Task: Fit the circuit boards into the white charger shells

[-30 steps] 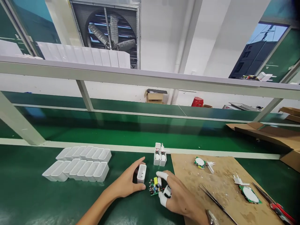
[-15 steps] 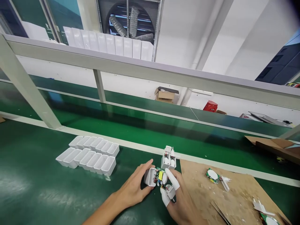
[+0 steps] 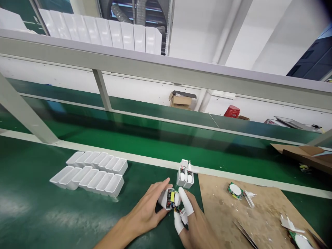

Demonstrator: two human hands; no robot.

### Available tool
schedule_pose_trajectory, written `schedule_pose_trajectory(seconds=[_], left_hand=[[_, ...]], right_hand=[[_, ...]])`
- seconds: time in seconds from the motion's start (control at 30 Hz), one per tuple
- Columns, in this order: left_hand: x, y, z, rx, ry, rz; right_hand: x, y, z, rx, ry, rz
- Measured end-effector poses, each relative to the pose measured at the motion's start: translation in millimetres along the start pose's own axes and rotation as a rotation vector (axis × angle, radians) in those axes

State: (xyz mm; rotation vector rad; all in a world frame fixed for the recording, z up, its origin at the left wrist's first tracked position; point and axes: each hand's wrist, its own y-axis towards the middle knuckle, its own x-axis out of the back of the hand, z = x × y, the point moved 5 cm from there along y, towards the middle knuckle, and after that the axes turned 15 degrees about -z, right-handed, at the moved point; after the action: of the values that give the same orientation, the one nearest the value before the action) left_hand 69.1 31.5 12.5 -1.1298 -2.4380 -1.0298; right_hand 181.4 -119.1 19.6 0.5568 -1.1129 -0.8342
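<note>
My left hand [image 3: 150, 202] is closed round a white plastic housing [image 3: 163, 199], its open end turned to the right. With my right hand [image 3: 192, 216], white finger cots on two fingers, I grip a circuit board [image 3: 173, 199] with a yellow component and a white round part. The board sits partly inside the housing's mouth. A white plug piece [image 3: 183, 216] on wires lies in the same right-hand grip. Just beyond my hands stand two white housings [image 3: 185, 177] with boards inside and plug pieces on top.
Two rows of white housings [image 3: 90, 178] stand on the green table at left. On the brown cardboard sheet [image 3: 218, 207] at right lie a board [image 3: 235, 190] with a plug piece [image 3: 250, 197], another plug piece [image 3: 290, 223] with a board, and tweezers [image 3: 245, 234]. A metal rail [image 3: 155, 69] crosses behind.
The circuit board has moved left, from in front of the housing's mouth to partly inside it. My right hand has come closer to my left. The camera view has shifted slightly.
</note>
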Motion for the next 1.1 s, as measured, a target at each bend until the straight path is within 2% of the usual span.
schedule_pose_trajectory(seconds=[0.37,0.93,1.1], left_hand=[[-1.6,1,-1,0.011,0.005,-0.01],[-2.1,1,0,0.047,-0.015,0.001],[-1.1,1,-1,0.049,0.01,-0.006]], right_hand=[[9,16,6,-0.047,0.004,0.053],[6,12,8,-0.013,0.027,0.122],[9,13,10,-0.034,0.036,0.095]])
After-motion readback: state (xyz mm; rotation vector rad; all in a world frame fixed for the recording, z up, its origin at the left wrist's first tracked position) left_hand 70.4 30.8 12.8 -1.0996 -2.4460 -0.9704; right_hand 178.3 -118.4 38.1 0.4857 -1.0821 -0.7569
